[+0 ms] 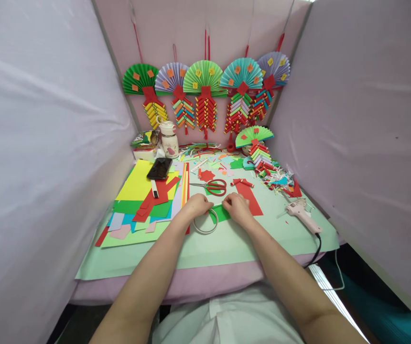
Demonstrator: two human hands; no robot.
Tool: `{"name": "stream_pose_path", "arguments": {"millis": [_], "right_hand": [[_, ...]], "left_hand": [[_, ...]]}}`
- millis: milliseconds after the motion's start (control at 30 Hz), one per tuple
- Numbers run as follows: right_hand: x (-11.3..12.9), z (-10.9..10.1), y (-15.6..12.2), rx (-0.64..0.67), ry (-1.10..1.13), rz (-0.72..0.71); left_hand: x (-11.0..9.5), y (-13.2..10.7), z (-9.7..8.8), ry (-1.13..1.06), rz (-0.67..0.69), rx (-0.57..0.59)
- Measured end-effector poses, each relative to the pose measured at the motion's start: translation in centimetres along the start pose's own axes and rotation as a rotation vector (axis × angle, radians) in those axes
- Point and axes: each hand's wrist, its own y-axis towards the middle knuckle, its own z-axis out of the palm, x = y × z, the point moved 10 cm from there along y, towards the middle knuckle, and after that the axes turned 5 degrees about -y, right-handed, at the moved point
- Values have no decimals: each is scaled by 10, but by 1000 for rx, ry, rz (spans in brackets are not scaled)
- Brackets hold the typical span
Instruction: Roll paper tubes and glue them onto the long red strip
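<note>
L hand (201, 204) & R hand (237, 208), grips pinched on tape strip (217, 205) by green paper (223, 215): prob. taping, next needs careful alignment.

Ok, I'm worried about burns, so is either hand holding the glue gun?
No, the glue gun lies on the table to the right, apart from the left hand and the right hand.

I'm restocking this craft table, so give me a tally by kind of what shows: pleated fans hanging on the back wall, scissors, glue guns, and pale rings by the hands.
Pleated fans: 5 plainly showing
Scissors: 1 pair
Glue gun: 1
Pale ring: 1
Total: 8
</note>
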Motion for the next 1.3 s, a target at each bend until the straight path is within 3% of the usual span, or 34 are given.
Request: {"name": "stream_pose_path", "arguments": {"millis": [1100, 1300], "right_hand": [[9, 3, 4, 56, -187, -11], [1, -15, -1, -83, -165, 25]], "left_hand": [[-7, 6, 7, 196, -51, 47], [-6, 7, 7, 188, -38, 33]]}}
